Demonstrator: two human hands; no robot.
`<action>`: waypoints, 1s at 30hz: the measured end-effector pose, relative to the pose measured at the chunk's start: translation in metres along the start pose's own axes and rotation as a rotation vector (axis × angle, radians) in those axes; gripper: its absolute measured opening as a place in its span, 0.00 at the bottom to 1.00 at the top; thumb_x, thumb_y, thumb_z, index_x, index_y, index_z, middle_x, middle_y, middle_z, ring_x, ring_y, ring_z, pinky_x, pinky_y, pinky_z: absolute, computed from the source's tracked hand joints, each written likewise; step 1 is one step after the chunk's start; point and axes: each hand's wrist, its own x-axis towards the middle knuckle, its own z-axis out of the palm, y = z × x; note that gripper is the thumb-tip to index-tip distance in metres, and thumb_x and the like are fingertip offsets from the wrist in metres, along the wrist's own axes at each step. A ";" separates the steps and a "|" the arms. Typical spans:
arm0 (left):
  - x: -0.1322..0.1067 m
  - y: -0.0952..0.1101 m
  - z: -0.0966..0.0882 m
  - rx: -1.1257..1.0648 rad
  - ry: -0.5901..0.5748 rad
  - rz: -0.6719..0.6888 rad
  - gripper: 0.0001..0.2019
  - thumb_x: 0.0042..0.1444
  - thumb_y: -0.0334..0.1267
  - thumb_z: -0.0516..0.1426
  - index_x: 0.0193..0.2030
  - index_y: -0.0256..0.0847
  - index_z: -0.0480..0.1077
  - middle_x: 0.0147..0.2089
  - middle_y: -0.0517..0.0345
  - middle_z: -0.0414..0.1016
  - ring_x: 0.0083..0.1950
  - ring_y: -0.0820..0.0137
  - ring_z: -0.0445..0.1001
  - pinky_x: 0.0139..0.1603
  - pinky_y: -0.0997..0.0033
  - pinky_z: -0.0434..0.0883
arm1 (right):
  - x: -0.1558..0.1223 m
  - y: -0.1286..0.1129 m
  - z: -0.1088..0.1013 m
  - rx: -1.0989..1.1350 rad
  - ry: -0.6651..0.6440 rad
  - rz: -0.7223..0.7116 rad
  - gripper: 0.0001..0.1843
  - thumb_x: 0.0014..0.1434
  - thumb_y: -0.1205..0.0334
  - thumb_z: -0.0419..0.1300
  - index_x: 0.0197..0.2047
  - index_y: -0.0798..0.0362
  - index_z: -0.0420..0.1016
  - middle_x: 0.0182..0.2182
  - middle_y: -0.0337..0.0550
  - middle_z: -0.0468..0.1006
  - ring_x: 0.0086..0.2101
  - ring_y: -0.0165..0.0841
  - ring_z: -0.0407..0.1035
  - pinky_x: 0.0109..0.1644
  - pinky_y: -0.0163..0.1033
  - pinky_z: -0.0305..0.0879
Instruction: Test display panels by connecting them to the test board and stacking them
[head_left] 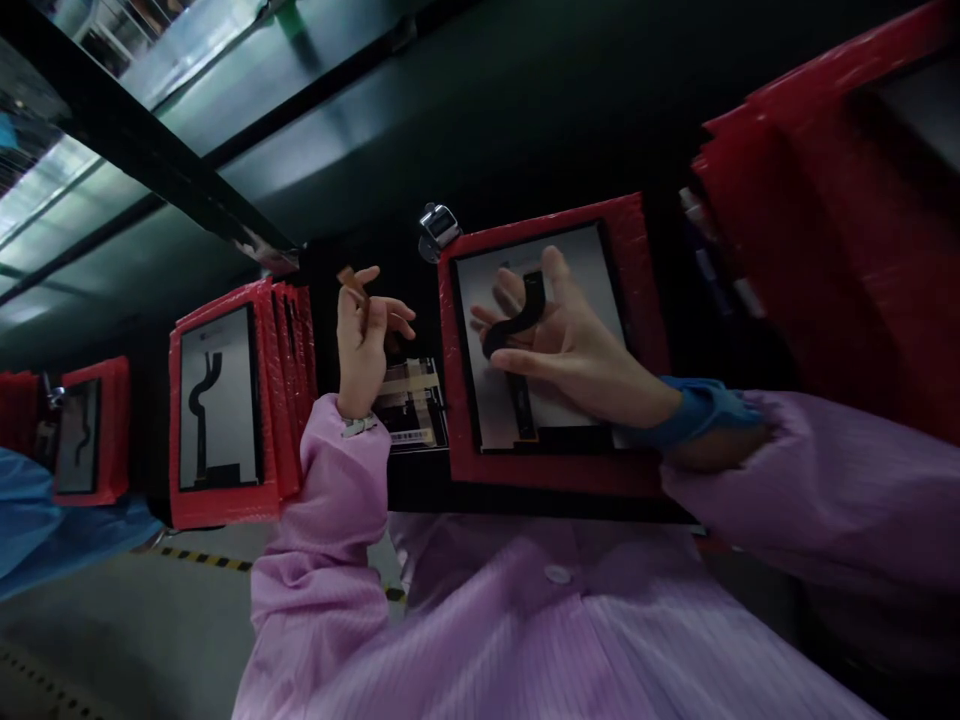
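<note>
My left hand (pixel 365 338) is raised over the dark bench, its thumb and forefinger pinched on a small brown strip (pixel 351 281). My right hand (pixel 559 335) reaches over a flat grey panel (pixel 592 270) that lies in a red padded tray (pixel 551 455). Its fingers curl round the black curved flex cable (pixel 517 318) on that panel. A blue wrist strap (pixel 694 412) sits on my right wrist. Both arms wear pink sleeves.
A stack of red trays (pixel 225 500) with a similar panel and cable stands at the left. A labelled part (pixel 411 402) lies between my hands. A tall pile of red trays (pixel 840 200) rises at the right. Another person's blue sleeve (pixel 45 530) shows at far left.
</note>
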 end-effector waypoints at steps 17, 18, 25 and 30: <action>-0.022 0.019 0.015 0.578 -0.384 0.344 0.16 0.75 0.46 0.48 0.41 0.43 0.72 0.34 0.63 0.80 0.35 0.72 0.76 0.55 0.63 0.65 | 0.006 -0.011 -0.005 -0.620 -0.088 -0.548 0.24 0.75 0.48 0.51 0.30 0.52 0.69 0.46 0.48 0.79 0.44 0.36 0.73 0.51 0.45 0.70; -0.022 0.020 0.016 0.602 -0.402 0.370 0.17 0.76 0.46 0.47 0.39 0.43 0.71 0.35 0.62 0.81 0.37 0.71 0.76 0.56 0.62 0.64 | 0.006 -0.011 -0.005 -0.677 -0.098 -0.600 0.23 0.75 0.50 0.50 0.31 0.52 0.68 0.44 0.48 0.80 0.43 0.35 0.72 0.50 0.45 0.70; -0.026 0.021 0.021 0.659 -0.506 0.392 0.14 0.72 0.39 0.46 0.35 0.43 0.66 0.33 0.61 0.77 0.41 0.67 0.73 0.55 0.59 0.60 | 0.006 -0.010 -0.008 -0.901 -0.234 -0.687 0.13 0.74 0.59 0.50 0.39 0.52 0.72 0.43 0.47 0.80 0.45 0.36 0.72 0.50 0.46 0.71; -0.027 0.021 0.022 0.653 -0.553 0.382 0.13 0.71 0.38 0.46 0.34 0.43 0.64 0.31 0.61 0.73 0.39 0.67 0.71 0.52 0.59 0.59 | 0.007 -0.008 -0.009 -0.965 -0.252 -0.687 0.12 0.74 0.61 0.51 0.40 0.52 0.73 0.44 0.48 0.81 0.46 0.38 0.72 0.53 0.48 0.72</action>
